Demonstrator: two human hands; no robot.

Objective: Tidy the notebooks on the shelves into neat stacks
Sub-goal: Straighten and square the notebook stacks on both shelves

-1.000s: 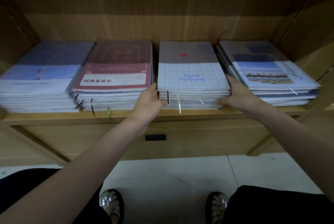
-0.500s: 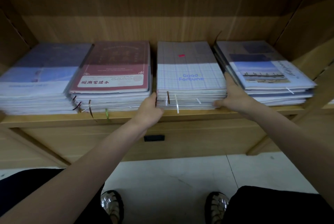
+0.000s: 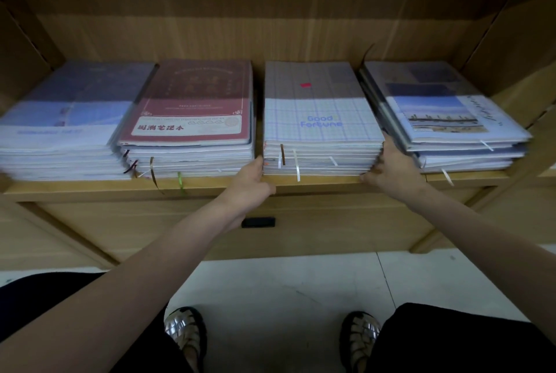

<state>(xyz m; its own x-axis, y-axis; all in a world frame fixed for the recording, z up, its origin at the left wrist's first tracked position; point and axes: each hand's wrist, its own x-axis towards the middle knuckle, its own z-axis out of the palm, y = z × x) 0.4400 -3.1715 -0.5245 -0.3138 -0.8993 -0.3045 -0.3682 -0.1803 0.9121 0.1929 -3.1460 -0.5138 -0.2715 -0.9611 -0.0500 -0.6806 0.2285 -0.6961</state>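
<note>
Four piles of notebooks sit side by side on a wooden shelf (image 3: pixel 210 184). The third pile from the left is the checked stack (image 3: pixel 320 132), and its top cover says "Good Fortune" in blue. It sits near the front edge of the shelf.

The left hand (image 3: pixel 251 184) is at the front left corner of the checked stack. Its thumb touches the corner, but its other fingers are tucked out of sight, so I cannot tell how the grip sits there. The right hand (image 3: pixel 394 169) is pressed on the right side of the same stack, with its fingers curled in against the edges of the books (the thumb points up the side).

Just left of this stack is the red stack (image 3: pixel 192 123), and a blue stack (image 3: pixel 60 129) is at the far left. The picture stack (image 3: pixel 445 120) at the right leans out a bit crooked. Thin ribbons (image 3: pixel 296 163) hang from the pages.
</note>
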